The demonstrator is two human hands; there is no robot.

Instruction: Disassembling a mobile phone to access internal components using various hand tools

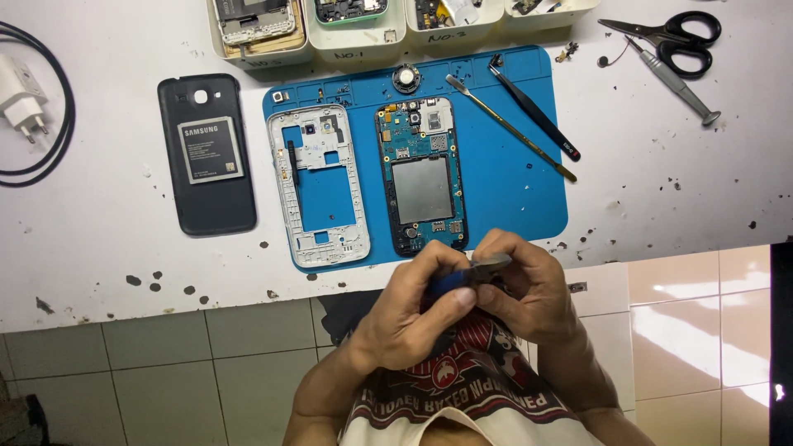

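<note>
Blue rubber covers the middle of the white table (99,248) as a work mat (512,190), and both hands meet just below its near edge, over the person's lap. The left hand (413,310) is curled shut around a small blue-handled tool (462,279), its thumb pressed along the handle. The right hand (529,289) is closed too, its fingertips pinching at the tool's grey tip (493,264); whether they hold some small part there, I cannot tell. On the mat lie an opened phone with its circuit board (422,175) showing, a white phone frame (318,186) beside it, black tweezers (534,109) and a thin metal pry tool (510,128). A dark back cover with a battery (207,153) on it rests left of the mat; scissors (673,33) lie far right.
</note>
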